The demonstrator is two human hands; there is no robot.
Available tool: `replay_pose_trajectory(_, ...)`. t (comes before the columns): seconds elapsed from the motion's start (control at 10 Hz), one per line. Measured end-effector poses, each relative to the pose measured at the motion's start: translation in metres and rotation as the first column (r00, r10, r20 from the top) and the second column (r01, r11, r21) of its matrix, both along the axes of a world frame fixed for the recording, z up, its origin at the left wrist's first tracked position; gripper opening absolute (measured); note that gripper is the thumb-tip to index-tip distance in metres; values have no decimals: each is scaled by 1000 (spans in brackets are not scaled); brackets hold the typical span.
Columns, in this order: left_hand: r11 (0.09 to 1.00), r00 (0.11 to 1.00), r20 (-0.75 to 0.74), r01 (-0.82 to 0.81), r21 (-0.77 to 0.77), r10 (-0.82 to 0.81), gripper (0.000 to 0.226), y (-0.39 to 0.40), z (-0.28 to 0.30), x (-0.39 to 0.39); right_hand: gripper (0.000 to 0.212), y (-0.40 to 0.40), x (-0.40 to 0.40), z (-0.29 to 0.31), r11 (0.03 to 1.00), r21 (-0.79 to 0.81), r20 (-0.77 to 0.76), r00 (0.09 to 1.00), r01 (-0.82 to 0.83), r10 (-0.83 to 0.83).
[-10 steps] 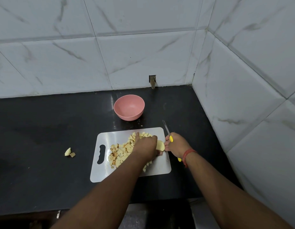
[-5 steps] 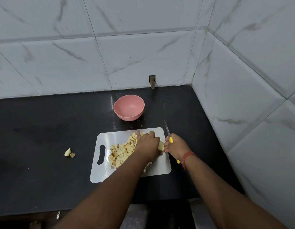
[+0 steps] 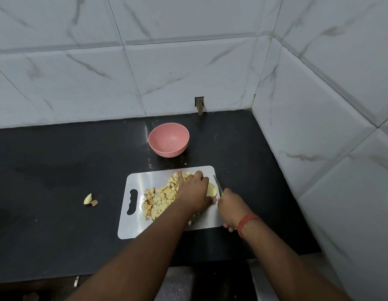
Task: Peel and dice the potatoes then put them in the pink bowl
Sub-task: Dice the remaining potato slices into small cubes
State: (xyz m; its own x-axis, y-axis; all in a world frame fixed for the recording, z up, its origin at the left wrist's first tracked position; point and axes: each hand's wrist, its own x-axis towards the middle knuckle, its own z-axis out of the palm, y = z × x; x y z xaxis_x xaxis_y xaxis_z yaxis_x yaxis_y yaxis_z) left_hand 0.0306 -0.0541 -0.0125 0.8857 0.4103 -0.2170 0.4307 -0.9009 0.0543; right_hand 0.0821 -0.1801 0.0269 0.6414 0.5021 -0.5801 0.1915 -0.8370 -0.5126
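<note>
Tabletop (image 3: 58, 170): black, running into a corner of white tiled walls at its far right.
Board (image 3: 149, 183): white, near the tabletop's front edge, right of centre, its handle slot toward the left.
Bowl (image 3: 168, 140): pink, upright, just beyond the board's far edge, nothing seen inside.
Dice (image 3: 159, 200): a heap of potato cubes spread across the board's middle.
Left hand (image 3: 194, 192): lay over the heap's right side, fingers curled on a potato piece (image 3: 211, 190) near the board's right edge.
Right hand (image 3: 231, 208): gripped a knife (image 3: 217, 184), the blade set just beside the piece.
Scraps (image 3: 90, 200): two bits lay on the tabletop, well left of the board.
</note>
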Motion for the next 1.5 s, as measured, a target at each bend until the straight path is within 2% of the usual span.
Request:
replay_pose_trajectory(0.2, 999, 999, -30, 42, -1, -42, 53, 4, 3, 1, 18, 7, -4, -4, 990, -121, 25, 997, -74, 77)
replay_pose_trajectory(0.3, 999, 999, -32, 24, -25, -24, 55, 4, 6, 3, 12, 16, -3, 1, 971, -212, -18, 994, -110, 108)
replay_pose_trajectory(0.4, 999, 999, -43, 5, -50, -7, 57, 4, 10, 4, 12, 24, 0, 5, 950, -299, -102, 993, -92, 64)
replay_pose_trajectory(0.6, 998, 1000, -22, -23, -66, 22, 54, 1, 12, 5, 33, 10, -6, 8, 973, -80, 35, 975, -217, 221)
replay_pose_trajectory(0.7, 997, 999, -12, -33, -63, 32, 54, 1, 9, 6, 33, 8, -7, 3, 983, -34, 18, 984, -178, 179)
replay_pose_trajectory(0.8, 998, 999, 4, -33, -49, 33, 54, 2, 5, 6, 31, -2, -14, -6, 988, -65, -8, 990, -139, 139)
replay_pose_trajectory(0.9, 999, 999, 5, -34, -40, 34, 53, 1, 4, 6, 23, -16, -26, -8, 964, -150, -41, 975, -221, 217)
replay_pose_trajectory(1.0, 998, 999, -8, -35, -43, 34, 55, 1, 6, 5, 25, -38, -36, -10, 763, -404, -90, 852, -505, 516)
replay_pose_trajectory(1.1, 998, 1000, -12, -26, -65, 25, 58, 2, 7, 3, 18, -50, -39, -21, 956, -215, -13, 979, -200, 202)
replay_pose_trajectory(1.2, 991, 999, 8, -47, -124, 48, 65, 6, 2, -4, 24, -40, -34, -10, 993, -106, 36, 998, -47, 51)
replay_pose_trajectory(1.3, 989, 996, 43, -74, -125, 80, 58, 10, -2, -11, 27, -17, -33, 7, 950, -187, 38, 965, -249, 260)
replay_pose_trajectory(1.4, 991, 995, 57, -72, -111, 79, 51, 9, 0, -10, 30, 2, -22, 11, 997, 14, -95, 993, 78, -76)
replay_pose_trajectory(1.5, 991, 996, 31, -75, -107, 78, 51, 7, 5, -9, 30, 8, -24, 9, 999, 22, -44, 998, 50, -49)
